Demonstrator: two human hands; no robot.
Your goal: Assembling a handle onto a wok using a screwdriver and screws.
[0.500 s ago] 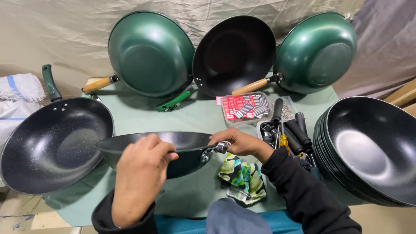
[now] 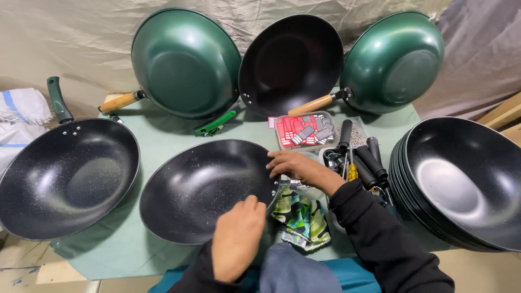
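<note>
Head view, workbench w/ woks. Centre: black speckled wok (image 2: 209, 190), handle-less, tilted up toward the viewer so its inner face shows; it rests on the pale green table cover (image 2: 157, 144). Left hand (image 2: 237, 239) is closed over the near rim, thumb inside, apparently propping the tilt. Right hand (image 2: 296, 165) lies on the far-right rim, fingers curled at the metal handle bracket (image 2: 290, 184); whether it pinches the bracket or only steadies it cannot be told. Below the bracket: patterned green cloth (image 2: 301, 217), likely padding for the edge.

Within right-hand reach: clear tray of red and grey small parts (image 2: 304, 131), tray of black handles and screwdrivers (image 2: 358, 160) incl. one yellow-handled. Far right: stack of nested black woks (image 2: 461, 184), no handles visible. Left: a black wok w/ dark green handle (image 2: 65, 176), lying flat. Rear, leaned on the cloth backdrop so they stand on edge: green wok w/ wooden handle (image 2: 184, 62), black wok w/ bright green handle (image 2: 290, 62), second green wok w/ wooden handle (image 2: 393, 62). White sack (image 2: 19, 116) at far left.
</note>
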